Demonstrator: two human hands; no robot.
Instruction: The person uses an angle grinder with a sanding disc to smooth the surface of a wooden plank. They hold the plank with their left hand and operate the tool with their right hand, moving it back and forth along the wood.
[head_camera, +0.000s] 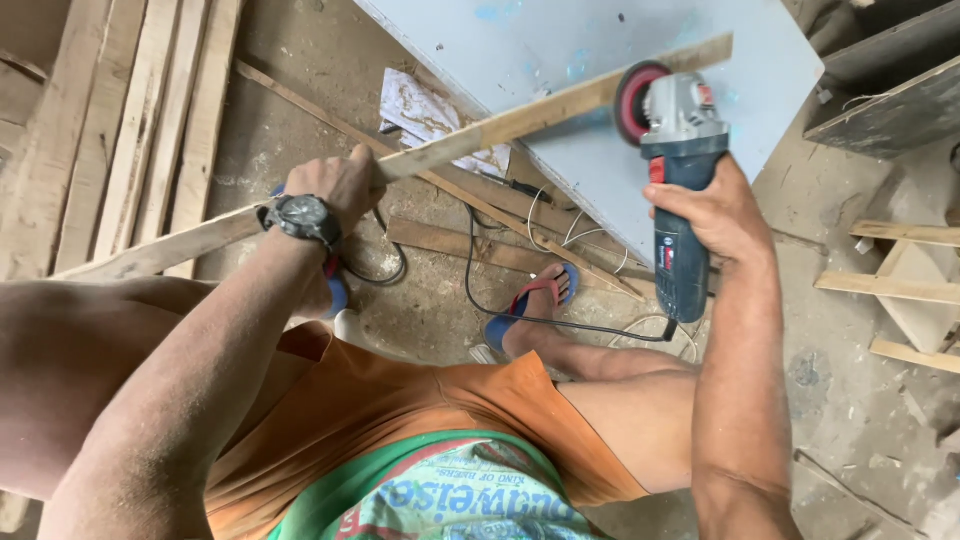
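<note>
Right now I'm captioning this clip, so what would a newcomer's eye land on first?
First the blue and grey angle grinder in the right hand, its red disc against a long wooden strip at top centre. The left hand, with a black wristwatch, grips that strip over the dusty floor. A pale blue board lies beyond.

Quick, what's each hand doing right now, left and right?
Left hand: closed around a long wooden strip.
Right hand: closed around the body of an angle grinder, its disc against the strip.
</note>
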